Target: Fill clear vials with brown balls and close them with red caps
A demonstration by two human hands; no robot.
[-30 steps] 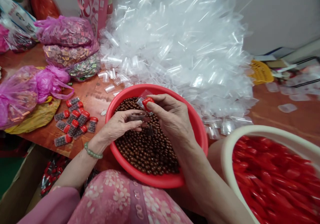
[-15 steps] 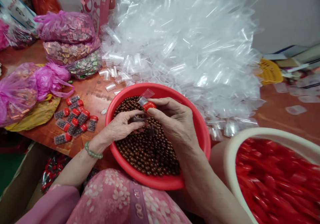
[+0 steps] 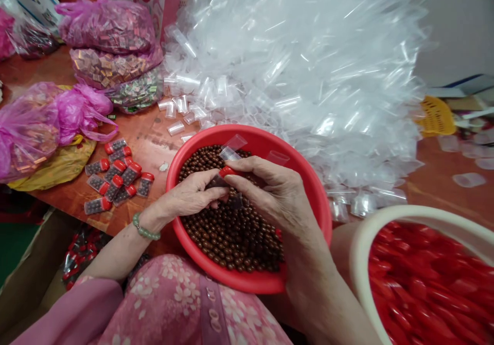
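Note:
Over a red basin (image 3: 231, 282) of shiny brown balls (image 3: 219, 242), my left hand (image 3: 187, 193) pinches a small clear plastic container (image 3: 216, 181) that looks dark with balls inside. A red cap (image 3: 227, 171) is gripped between the thumb and fingers of my right hand (image 3: 276, 188), and it meets the container's end. Whether the cap is fully seated cannot be made out. Empty clear containers (image 3: 235, 142) lie in the basin just beyond my fingers. To the left, several filled containers with red caps (image 3: 131, 173) rest in a loose group on the table.
A tall heap of clear containers (image 3: 301, 77) fills the table's back. At right stands a cream tub (image 3: 360, 262) of red caps (image 3: 432, 283). Pink bags (image 3: 111, 31) of small packets sit at left. Below the table edge, a cardboard box (image 3: 29, 278) holds more red-capped containers.
The red cap in my right hand has moved down onto the end of the container in my left hand; before, the two were apart. The view has shifted slightly.

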